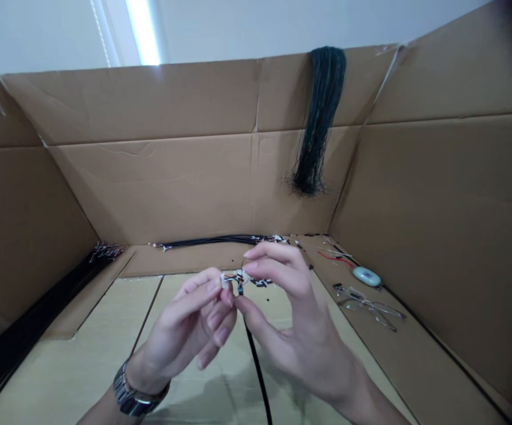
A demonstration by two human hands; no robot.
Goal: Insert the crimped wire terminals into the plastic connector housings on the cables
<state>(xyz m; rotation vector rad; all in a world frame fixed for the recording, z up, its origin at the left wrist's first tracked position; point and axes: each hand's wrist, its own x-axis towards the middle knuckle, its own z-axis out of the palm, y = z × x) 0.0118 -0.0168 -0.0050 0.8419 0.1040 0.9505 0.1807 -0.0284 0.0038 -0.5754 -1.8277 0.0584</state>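
Observation:
A small white connector [225, 281] is pinched between the thumb and fingers of my left hand [185, 321]. Thin coloured wires [234, 277] run from it to the stripped end of a black cable [256, 363], which hangs down towards me between my hands. My right hand [302, 319] holds this cable end, thumb below and fingertips above, beside some small white bits. The exact contact of its fingertips is partly hidden. Its other fingers are raised and bent. A metal watch is on my left wrist.
Cardboard walls [162, 183] surround the table [100, 354]. Black cables lie in bundles on the left [56, 313] and along the back [211, 239]. Dark green strands [322, 112] hang over the back wall. Eyeglasses [366, 305] and a pale oval device [366, 275] lie on the right.

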